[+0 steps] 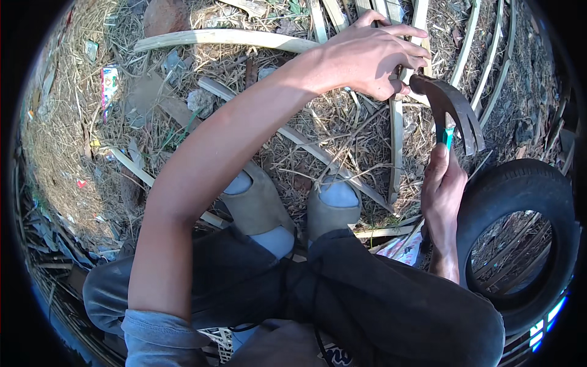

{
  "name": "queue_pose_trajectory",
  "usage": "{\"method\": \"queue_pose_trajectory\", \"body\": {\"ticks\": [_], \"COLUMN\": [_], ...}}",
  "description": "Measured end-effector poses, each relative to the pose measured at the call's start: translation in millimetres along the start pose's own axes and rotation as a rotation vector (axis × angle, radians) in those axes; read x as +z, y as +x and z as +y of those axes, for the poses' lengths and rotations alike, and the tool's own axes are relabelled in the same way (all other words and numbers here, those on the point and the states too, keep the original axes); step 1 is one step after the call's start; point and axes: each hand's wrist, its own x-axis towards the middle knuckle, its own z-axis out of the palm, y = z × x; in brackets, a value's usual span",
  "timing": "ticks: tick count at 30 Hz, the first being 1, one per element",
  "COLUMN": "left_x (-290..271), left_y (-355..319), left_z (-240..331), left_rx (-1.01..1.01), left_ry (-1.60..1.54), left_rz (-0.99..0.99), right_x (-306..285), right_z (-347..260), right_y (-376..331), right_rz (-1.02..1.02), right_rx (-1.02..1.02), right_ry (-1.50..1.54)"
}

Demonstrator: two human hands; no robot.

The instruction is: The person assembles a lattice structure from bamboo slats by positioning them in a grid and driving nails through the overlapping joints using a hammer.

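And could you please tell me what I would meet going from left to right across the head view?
Colourful wrapper → grey stone → left shoe → left hand → right hand holding the hammer → black tyre.

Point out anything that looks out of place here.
A bright wrapper lies on the dry straw at the left, looking like stray litter. A bare black tyre, near the right hand gripping the hammer, seems odd among wooden strips.
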Motion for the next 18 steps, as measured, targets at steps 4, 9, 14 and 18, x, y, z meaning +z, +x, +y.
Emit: {"method": "queue_pose_trajectory", "body": {"ticks": [4,9,14,18], "left_x": [3,-2,2,2], "left_y": [6,0,-10,11], "left_z": [0,5,-10,-3], "left_rx": [-0.007,-0.016,0.059,0.024], "left_ry": [0.0,0.006,0.053,-0.021], "left_rz": [0.015,-0.063,0.041,0.011], "right_x": [-10,-4,13,-2], "right_z": [-17,-13,-8,-15], "right_y": [-8,-12,-5,-18], "right_rz": [0.138,0.104,0.001,0.169], "right_rx": [0.144,0.062,-0.031,0.076], "right_ry": [0.252,0.153,0.031,0.259]}}
